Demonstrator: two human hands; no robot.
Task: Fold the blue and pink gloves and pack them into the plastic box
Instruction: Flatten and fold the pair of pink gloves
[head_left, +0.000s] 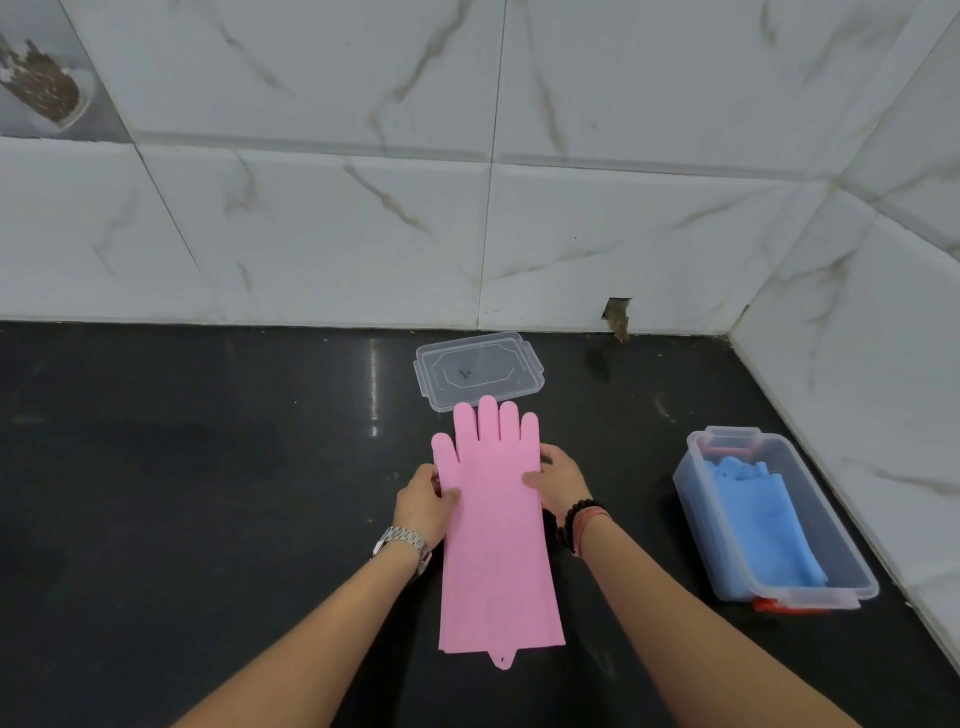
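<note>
Flat pink glove (496, 530), boxed blue gloves (763, 519)

A black countertop (208, 467) meets white marble-veined wall tiles (311, 234); one tile has a chipped hole (617, 312).

1. The bench (208, 467) is a glossy black surface running to the wall, with a streak of light reflected on it.
2. The back wall (311, 234) is white marble-look tile with grey-gold veins and thin grout lines.
3. A side wall (883, 312) of matching tile meets it at the right corner.
4. A small chipped hole (616, 312) shows at the wall's base.
5. A darker patterned tile (47, 78) sits upper left.
</note>
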